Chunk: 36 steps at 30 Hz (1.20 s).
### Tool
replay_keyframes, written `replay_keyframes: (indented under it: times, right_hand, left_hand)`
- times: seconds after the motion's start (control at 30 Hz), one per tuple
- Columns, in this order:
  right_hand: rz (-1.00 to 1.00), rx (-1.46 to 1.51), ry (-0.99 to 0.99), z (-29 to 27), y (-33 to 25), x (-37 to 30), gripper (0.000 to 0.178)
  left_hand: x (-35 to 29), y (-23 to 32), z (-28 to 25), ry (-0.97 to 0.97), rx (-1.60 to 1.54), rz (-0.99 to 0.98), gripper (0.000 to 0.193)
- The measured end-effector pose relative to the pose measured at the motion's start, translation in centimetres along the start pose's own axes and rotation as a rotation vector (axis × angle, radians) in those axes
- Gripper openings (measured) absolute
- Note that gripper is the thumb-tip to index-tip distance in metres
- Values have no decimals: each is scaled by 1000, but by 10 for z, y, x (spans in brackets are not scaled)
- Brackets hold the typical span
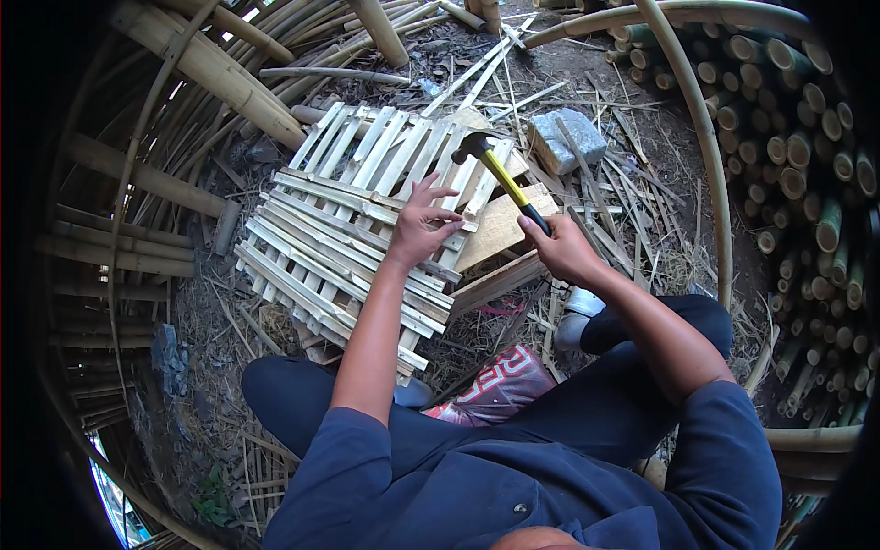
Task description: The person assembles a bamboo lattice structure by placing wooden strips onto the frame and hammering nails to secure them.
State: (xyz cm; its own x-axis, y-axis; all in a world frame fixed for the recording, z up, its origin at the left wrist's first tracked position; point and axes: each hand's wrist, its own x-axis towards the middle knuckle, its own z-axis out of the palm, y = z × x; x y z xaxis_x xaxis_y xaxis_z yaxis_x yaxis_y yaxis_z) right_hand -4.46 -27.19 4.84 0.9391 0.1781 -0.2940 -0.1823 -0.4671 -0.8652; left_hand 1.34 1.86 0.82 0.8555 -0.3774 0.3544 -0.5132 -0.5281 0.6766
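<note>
My right hand (565, 247) is closed around the black grip of a claw hammer (506, 178). The hammer has a yellow and black handle, and its dark head is raised above the far right part of a bamboo slat panel (341, 240). Over that panel's right edge, my left hand (423, 225) has thumb and forefinger pinched together by the end of a slat, the other fingers lifted. Whatever is in the pinch is too small to make out. The pale slats lie crosswise in a lattice, partly on a wooden block (504, 225) with a flat top.
A grey stone block (566, 141) sits beyond the panel, amid scattered bamboo splinters. Cut bamboo poles (797, 156) are stacked at the right. Thick bamboo poles (220, 78) stand at the left. A red and white printed sack (495, 390) lies between my legs.
</note>
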Motion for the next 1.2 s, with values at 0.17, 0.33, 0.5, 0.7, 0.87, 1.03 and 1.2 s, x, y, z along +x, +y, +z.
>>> replay_keyframes:
  times: [0.17,0.33,0.5,0.7,0.87,1.03,1.2]
  right_hand:
    - [-299,-92,58,-9,19,-10,41]
    - [-294,-175,39,-9,8,-31,39]
    - [-169,-290,-61,-12,-6,-46,45]
    - [-177,-307,-37,-12,-14,-48,45]
    - [-162,-362,-45,-5,1,-44,46]
    - [-204,-323,1,-1,-2,-49,46]
    - [-135,-347,-10,-1,1,-48,45]
  left_hand:
    - [5,-3,3,-33,-17,38,7]
    - [-1,-14,6,-26,-18,11,26]
    - [6,-8,4,-79,35,34,29]
    - [3,-7,8,-8,20,-15,29]
    - [8,-4,5,-87,82,13,26]
    - [4,-10,5,-69,63,6,27]
    - [5,-8,5,-87,82,36,26]
